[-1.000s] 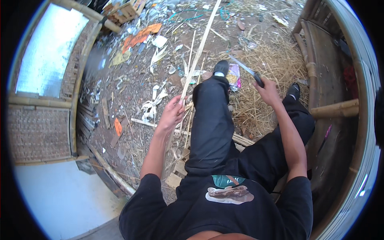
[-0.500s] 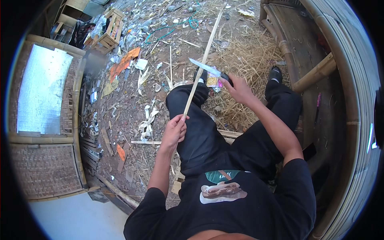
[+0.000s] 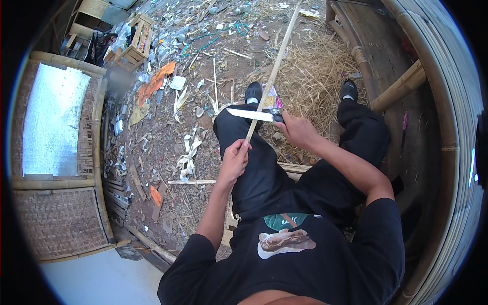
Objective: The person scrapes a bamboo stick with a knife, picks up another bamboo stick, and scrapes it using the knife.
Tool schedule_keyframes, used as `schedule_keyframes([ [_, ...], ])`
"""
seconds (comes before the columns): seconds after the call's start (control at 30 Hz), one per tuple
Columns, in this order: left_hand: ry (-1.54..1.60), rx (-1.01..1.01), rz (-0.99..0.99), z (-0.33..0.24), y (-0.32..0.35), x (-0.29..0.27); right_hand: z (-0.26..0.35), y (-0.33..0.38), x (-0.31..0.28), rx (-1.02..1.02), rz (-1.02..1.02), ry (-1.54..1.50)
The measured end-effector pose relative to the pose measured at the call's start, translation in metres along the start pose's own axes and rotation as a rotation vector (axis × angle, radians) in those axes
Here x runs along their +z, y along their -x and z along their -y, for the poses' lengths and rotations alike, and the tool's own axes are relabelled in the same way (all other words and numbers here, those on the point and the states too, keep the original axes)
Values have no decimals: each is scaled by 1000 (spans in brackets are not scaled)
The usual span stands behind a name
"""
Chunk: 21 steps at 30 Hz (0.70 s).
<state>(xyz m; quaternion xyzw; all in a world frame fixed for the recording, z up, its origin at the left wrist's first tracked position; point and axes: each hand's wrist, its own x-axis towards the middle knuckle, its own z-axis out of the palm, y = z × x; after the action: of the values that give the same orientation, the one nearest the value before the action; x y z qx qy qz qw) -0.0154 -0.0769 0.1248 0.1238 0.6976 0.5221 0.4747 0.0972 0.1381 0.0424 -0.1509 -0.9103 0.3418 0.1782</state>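
Observation:
My left hand is closed round the near end of a long pale bamboo strip, just above my left thigh. The strip slants away from me and up to the right, past the top edge of the view. In my right hand is a knife with a dark handle. Its bright blade points left and lies across the strip, a short way beyond my left fingers. The fingers of my right hand wrap round the handle and hide most of it.
Dry straw and shavings cover the ground between my feet. Litter and an orange scrap lie to the left, with a wooden crate farther back. A bamboo-framed bench is close on my right, a woven panel on the left.
The knife has come down the strip toward my left hand, its blade now more level. My left hand has shifted slightly right and away from me; the strip's far end has swung right.

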Motion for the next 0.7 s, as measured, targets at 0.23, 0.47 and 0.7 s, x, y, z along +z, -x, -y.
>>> schedule_keyframes([
  [0.23, 83, -42, 34, -1, -8, -8, -29, -20, 10, 103, -130, 65],
  [0.47, 42, -56, 68, -5, -17, -5, -32, -26, 7, 81, -104, 141],
  [0.7, 19, -91, 81, -5, -20, -7, -39, -19, 19, -107, -103, 117],
])
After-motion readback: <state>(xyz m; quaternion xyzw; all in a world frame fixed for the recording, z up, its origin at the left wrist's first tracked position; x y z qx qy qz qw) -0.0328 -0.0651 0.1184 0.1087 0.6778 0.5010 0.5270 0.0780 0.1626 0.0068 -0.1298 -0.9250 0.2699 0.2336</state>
